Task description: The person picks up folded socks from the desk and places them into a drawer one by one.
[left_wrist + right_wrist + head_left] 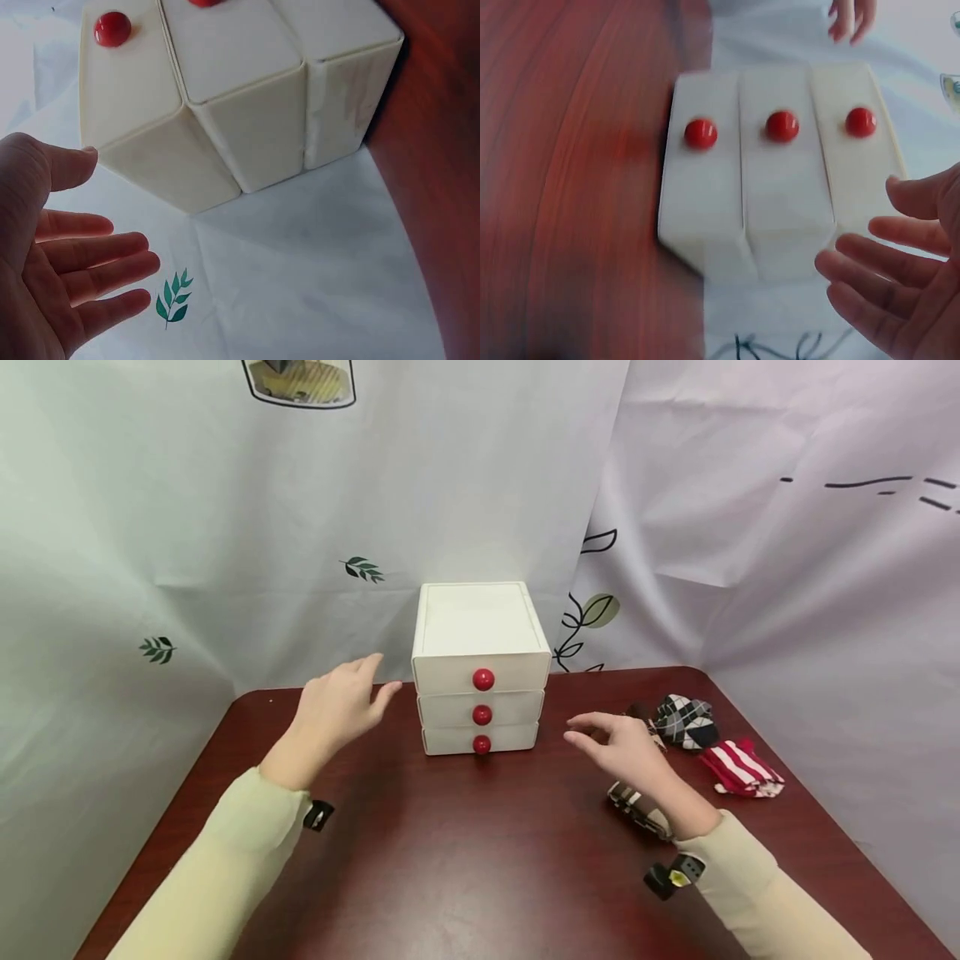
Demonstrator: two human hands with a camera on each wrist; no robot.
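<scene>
A white chest of three small drawers (482, 622) stands at the back middle of the table, each drawer closed and fitted with a round red knob (483, 679). Left of it, my left hand (339, 703) is held in the air, thumb apart from the fingers, touching nothing. On the other side my right hand (618, 747) hovers with relaxed, slightly bent fingers, also holding nothing. Under and behind the right hand lie a brown and beige striped folded cloth item (637, 810), a black and grey argyle bundle (686, 721) and a red and white striped bundle (742, 768).
The dark red-brown table (450, 860) reaches back to a pale printed curtain (487, 468) that hangs behind and along both sides. Another dark cloth bundle is partly hidden behind the right hand. Small dark devices (318, 815) sit on both wrists.
</scene>
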